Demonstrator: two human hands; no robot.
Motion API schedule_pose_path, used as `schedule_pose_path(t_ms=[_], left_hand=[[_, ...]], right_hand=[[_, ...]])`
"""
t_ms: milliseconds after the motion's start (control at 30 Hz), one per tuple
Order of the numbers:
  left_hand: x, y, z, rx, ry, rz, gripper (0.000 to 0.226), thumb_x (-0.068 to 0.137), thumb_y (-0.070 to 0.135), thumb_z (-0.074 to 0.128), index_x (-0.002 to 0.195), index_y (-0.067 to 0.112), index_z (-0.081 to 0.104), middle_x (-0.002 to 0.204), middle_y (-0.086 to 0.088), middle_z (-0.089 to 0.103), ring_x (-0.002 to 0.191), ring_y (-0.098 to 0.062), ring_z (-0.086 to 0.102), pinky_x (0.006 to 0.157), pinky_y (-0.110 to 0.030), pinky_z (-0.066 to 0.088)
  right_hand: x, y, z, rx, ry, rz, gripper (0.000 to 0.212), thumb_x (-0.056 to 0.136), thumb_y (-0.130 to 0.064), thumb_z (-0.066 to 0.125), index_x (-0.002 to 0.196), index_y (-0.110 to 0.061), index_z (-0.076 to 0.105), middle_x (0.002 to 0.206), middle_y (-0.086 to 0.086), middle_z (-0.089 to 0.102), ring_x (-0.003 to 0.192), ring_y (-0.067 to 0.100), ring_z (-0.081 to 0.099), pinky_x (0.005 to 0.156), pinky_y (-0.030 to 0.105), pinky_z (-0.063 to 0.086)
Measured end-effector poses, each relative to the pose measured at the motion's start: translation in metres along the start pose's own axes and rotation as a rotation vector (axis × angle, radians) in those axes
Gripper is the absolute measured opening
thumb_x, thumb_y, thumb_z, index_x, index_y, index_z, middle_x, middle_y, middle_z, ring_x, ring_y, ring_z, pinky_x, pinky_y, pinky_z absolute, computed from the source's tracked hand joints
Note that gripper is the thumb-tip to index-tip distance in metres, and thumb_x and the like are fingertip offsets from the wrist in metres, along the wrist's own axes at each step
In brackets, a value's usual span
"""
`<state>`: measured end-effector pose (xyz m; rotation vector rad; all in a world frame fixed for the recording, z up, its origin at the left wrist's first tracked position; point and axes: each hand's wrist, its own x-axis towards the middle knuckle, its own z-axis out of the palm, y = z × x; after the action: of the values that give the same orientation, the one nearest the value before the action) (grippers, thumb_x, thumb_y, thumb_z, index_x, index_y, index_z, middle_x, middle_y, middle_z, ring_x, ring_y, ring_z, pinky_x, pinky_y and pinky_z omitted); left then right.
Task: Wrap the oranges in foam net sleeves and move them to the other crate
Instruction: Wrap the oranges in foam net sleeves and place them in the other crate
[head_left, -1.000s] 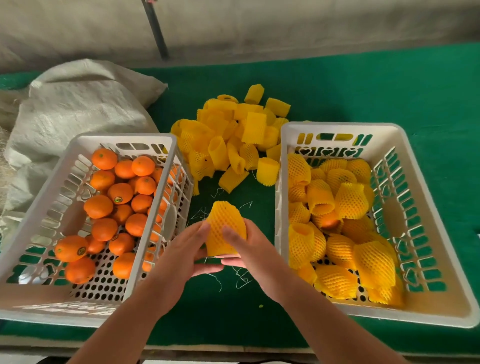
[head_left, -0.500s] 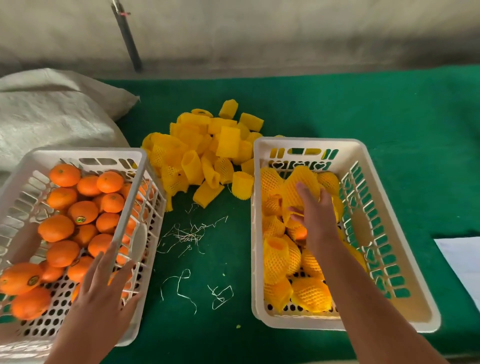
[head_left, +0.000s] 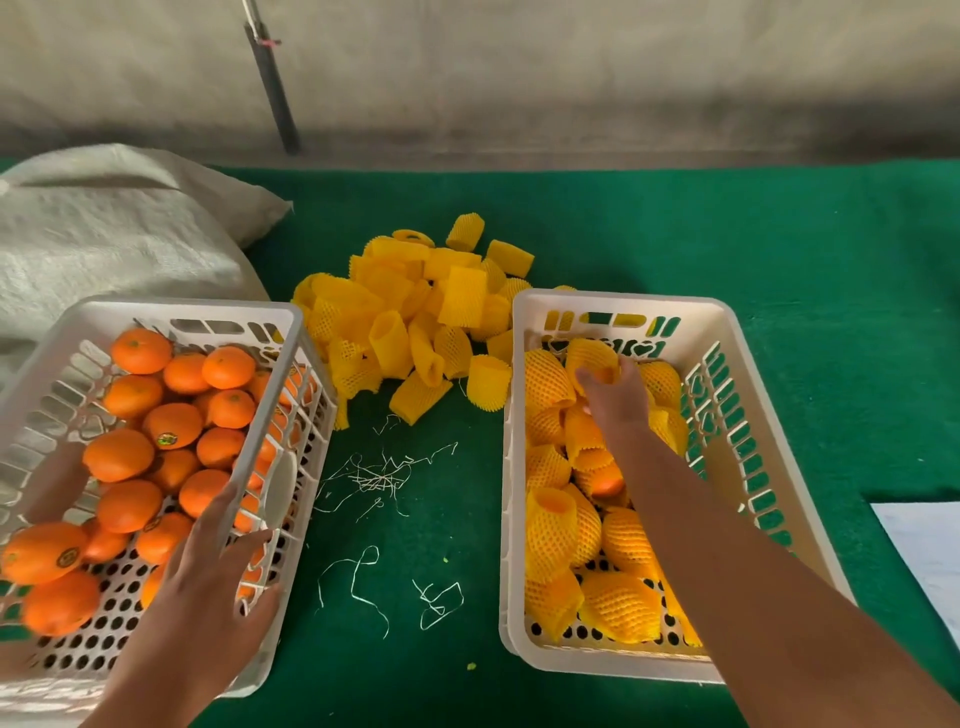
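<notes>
The right hand (head_left: 613, 397) curls its fingers on a wrapped orange (head_left: 592, 358) at the far end of the right crate (head_left: 727, 332), while the left hand (head_left: 213, 582), fingers spread and holding nothing, hovers over the left crate (head_left: 291, 332) of bare oranges (head_left: 171, 423)

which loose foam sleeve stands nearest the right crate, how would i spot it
Start at the white plastic crate of wrapped oranges on the right. Just outside its left wall, on the green cloth, a yellow foam net sleeve stands apart at the pile's edge, upright with its open end up.

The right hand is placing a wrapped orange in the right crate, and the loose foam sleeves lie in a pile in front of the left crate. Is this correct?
Not quite. The head view shows the pile of loose foam sleeves between the two crates' far ends, not before the left crate. The right hand is indeed in the right crate.
</notes>
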<state>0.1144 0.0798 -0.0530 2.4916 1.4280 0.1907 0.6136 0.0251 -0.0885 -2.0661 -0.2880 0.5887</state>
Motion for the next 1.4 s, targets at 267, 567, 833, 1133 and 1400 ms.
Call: schedule_pose_path(t_ms=[267, 567, 833, 1133, 1400], left_hand=[[0.000, -0.008, 0.004, -0.036, 0.005, 0.018, 0.056, 0.075, 0.030, 0.088, 0.127, 0.025, 0.071, 0.169, 0.021, 0.000, 0.145, -0.038, 0.038, 0.097, -0.064, 0.053], [-0.006, -0.005, -0.002, -0.138, 0.019, 0.037, 0.049, 0.077, 0.029, 0.088, 0.122, 0.028, 0.070, 0.171, 0.018, 0.003, 0.148, -0.030, 0.036, 0.095, -0.053, 0.056], [-0.013, -0.006, -0.012, -0.239, -0.014, 0.070, 0.042, 0.088, 0.041, 0.072, 0.127, 0.029, 0.066, 0.169, 0.022, -0.009, 0.153, -0.020, 0.026, 0.103, -0.044, 0.054], [-0.011, -0.036, -0.022, -0.552, -0.097, 0.077, 0.033, 0.104, 0.047, 0.048, 0.137, 0.044, 0.049, 0.165, 0.032, 0.006, 0.149, 0.003, 0.014, 0.116, -0.029, 0.027], [0.041, -0.144, -0.035, 0.005, -0.409, 0.046, 0.040, 0.099, 0.015, 0.052, 0.138, 0.010, 0.043, 0.139, -0.008, 0.043, 0.131, -0.027, 0.040, 0.110, -0.037, 0.034]], right_hand=[[-0.086, 0.016, -0.030, 0.127, -0.066, -0.088, 0.054, 0.099, -0.030, 0.069, 0.150, -0.026, 0.051, 0.144, 0.001, 0.059, 0.121, 0.022, 0.063, 0.092, 0.045, 0.061], [-0.205, 0.005, 0.001, -0.069, -0.168, -0.294, 0.024, 0.101, -0.033, 0.066, 0.124, -0.035, 0.063, 0.125, -0.012, 0.067, 0.116, 0.011, 0.065, 0.085, 0.025, 0.060], [-0.273, -0.040, 0.065, -0.352, -0.134, -0.557, 0.035, 0.099, -0.031, 0.068, 0.134, -0.027, 0.065, 0.153, -0.004, 0.050, 0.147, 0.013, 0.038, 0.119, 0.029, 0.029], [-0.371, -0.058, 0.156, -0.511, -0.497, -0.609, 0.037, 0.101, -0.042, 0.063, 0.137, -0.037, 0.061, 0.145, -0.025, 0.049, 0.131, -0.017, 0.029, 0.105, -0.001, 0.014], [-0.403, -0.046, 0.181, -0.556, -0.580, -0.530, 0.039, 0.103, -0.047, 0.054, 0.142, -0.048, 0.050, 0.146, -0.035, 0.043, 0.137, -0.019, 0.030, 0.115, 0.012, 0.021]])
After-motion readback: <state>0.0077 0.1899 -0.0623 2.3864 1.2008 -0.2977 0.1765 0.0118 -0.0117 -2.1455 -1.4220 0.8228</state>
